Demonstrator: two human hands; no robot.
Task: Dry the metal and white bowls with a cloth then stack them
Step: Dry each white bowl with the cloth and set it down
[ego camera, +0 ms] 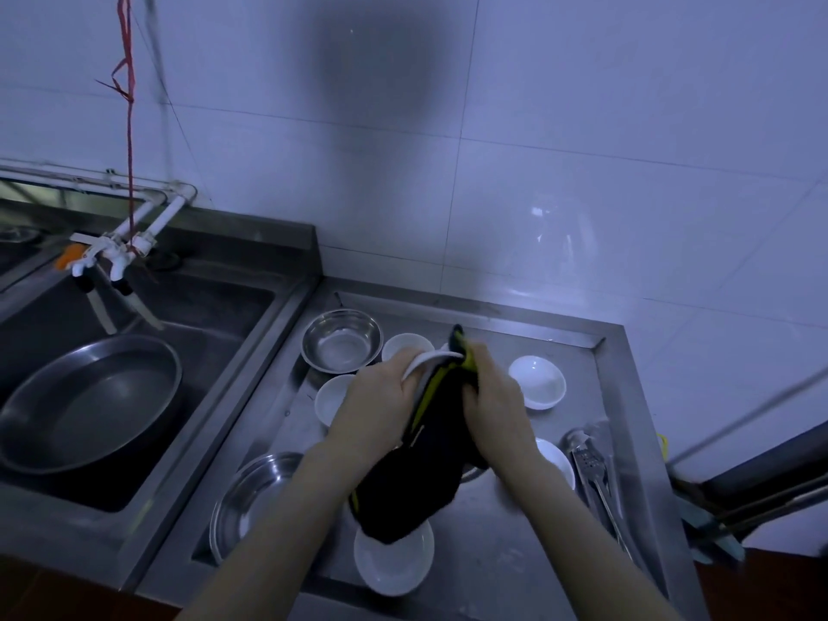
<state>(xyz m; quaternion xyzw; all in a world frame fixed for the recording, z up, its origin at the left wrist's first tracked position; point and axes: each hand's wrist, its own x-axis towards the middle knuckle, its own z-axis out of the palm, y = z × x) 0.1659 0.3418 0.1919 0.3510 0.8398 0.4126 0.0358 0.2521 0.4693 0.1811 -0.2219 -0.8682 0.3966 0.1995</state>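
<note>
I see white bowl [430, 358] held up on edge, black-and-yellow cloth [430, 445] draped against it. Metal bowl [341, 339] sits upright at back of worktop [493, 553]. Other white bowls lie around, one [537, 381] at right.

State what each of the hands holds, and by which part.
Left hand grips a white bowl by its rim; right hand grips the dark cloth near its top, against the bowl.
</note>
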